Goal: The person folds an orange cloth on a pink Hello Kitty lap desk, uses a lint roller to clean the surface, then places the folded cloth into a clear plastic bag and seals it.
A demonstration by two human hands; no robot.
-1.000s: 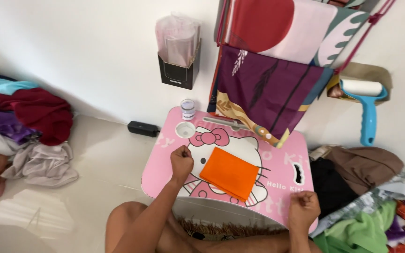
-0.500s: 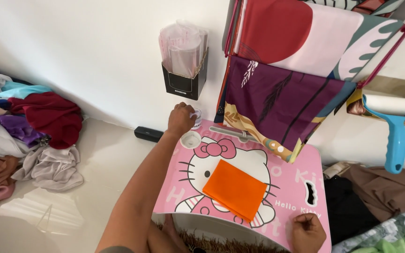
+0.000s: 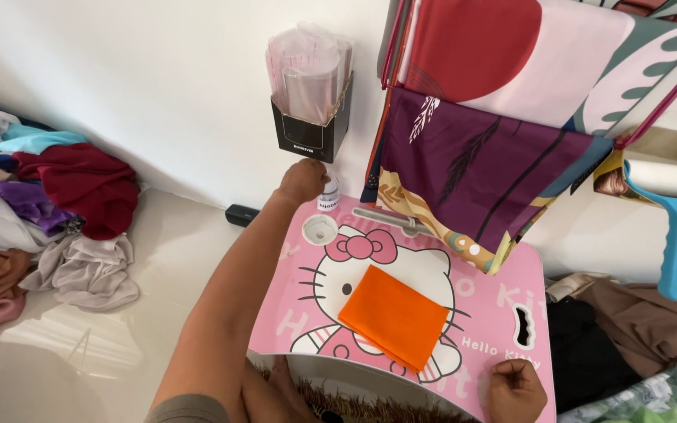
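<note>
1. At the far left, a heap of clothes point(image 3: 33, 204) in maroon, purple, grey and white lay on the pale floor point(image 3: 174, 258) against the wall.
2. The left hand point(image 3: 302, 182) was stretched out over the far left corner of the pink bench point(image 3: 495, 305), right at a small clear bottle point(image 3: 327, 193) with a white label. Its fingers were curled down and touching the bottle; whether they actually pinched it, I cannot tell.
3. Just in front of that bottle, a small round white dish point(image 3: 320, 229) sat in the bench's corner.
4. On the wall above the hand hung a black holder point(image 3: 309, 133) stuffed with clear plastic bags point(image 3: 307, 66).
5. A folded orange cloth point(image 3: 395, 316) lay flat near the middle of the bench, turned at an angle to its edges, well apart from both hands.
6. A grey bar-like tool point(image 3: 392, 219) lay along the far edge of the bench, partly under hanging patterned fabrics point(image 3: 487, 157) in purple, red and cream.
7. The right hand point(image 3: 515, 388) rested at the near right edge of the bench, fingers curled shut into a loose fist, nothing visible in it.
8. At the far right, a blue-handled lint roller point(image 3: 671, 211) hung by the rack, above brown and dark garments point(image 3: 644, 329).
</note>
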